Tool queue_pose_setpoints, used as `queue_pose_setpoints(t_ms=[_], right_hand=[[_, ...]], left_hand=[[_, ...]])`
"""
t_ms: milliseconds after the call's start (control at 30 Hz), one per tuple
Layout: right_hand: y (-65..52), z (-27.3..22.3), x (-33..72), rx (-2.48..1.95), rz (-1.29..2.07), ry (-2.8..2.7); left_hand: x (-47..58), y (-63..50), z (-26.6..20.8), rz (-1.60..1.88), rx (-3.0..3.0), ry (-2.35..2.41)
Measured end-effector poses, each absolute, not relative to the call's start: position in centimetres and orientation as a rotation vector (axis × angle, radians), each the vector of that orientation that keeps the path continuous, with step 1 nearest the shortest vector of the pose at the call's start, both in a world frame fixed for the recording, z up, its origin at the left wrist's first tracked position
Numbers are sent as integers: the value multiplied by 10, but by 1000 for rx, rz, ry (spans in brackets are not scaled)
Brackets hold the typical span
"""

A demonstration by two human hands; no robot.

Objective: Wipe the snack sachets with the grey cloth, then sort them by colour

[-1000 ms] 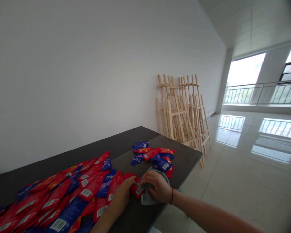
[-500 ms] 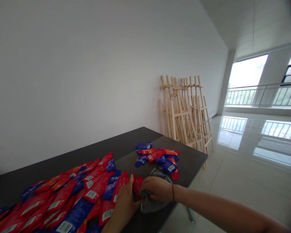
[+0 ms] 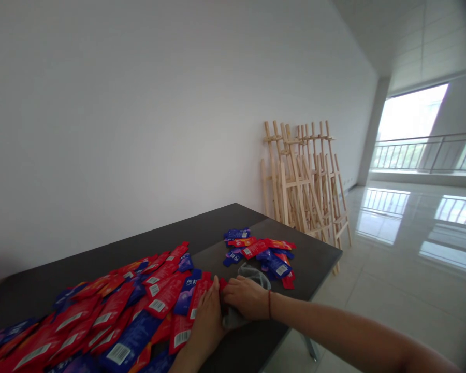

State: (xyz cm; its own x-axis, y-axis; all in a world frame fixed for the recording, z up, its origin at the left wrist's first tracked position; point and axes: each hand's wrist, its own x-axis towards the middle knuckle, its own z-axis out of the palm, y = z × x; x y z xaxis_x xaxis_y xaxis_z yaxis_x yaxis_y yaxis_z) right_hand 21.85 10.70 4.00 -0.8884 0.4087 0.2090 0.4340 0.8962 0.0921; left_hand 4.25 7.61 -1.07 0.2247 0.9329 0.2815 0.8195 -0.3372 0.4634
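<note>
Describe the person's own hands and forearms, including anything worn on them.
The left hand and right hand are both ungloved. A thin red bracelet, possibly a cord, circles the right wrist; no band shows on the left. Both forearms are bare, with no sleeve in view.

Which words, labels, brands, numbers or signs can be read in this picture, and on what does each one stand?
"纯": white, on the flat blue plastic-looking packet with purple print near the left hand; the next character is unclear.
Flat red plastic-looking packets with white barcodes: lettering and digits too small to read.
Other blue packets: lettering too blurred to read.
</note>
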Motion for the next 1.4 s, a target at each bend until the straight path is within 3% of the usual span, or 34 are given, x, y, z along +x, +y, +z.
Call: queue_pose_setpoints(t_ms=[167, 433, 567, 833, 1033, 1400], right_hand=[[95, 38, 245, -403, -84, -2915], [133, 42, 210, -738, -300, -2892], [138, 44, 203, -651, -335, -2944], [99, 34, 245, -380, 8, -2885], [86, 26, 272, -527, 69, -2781], [123, 35, 228, -1003, -5, -2742]], left_hand=[[44, 75, -3, 740, 2254, 1655], [45, 75, -2, 740, 2209, 1675], [45, 76, -5, 730, 2182, 1707], [44, 73, 0, 715, 2268, 1646], [46, 72, 3, 696, 2257, 1648], [40, 81, -1, 700, 2282, 1662]])
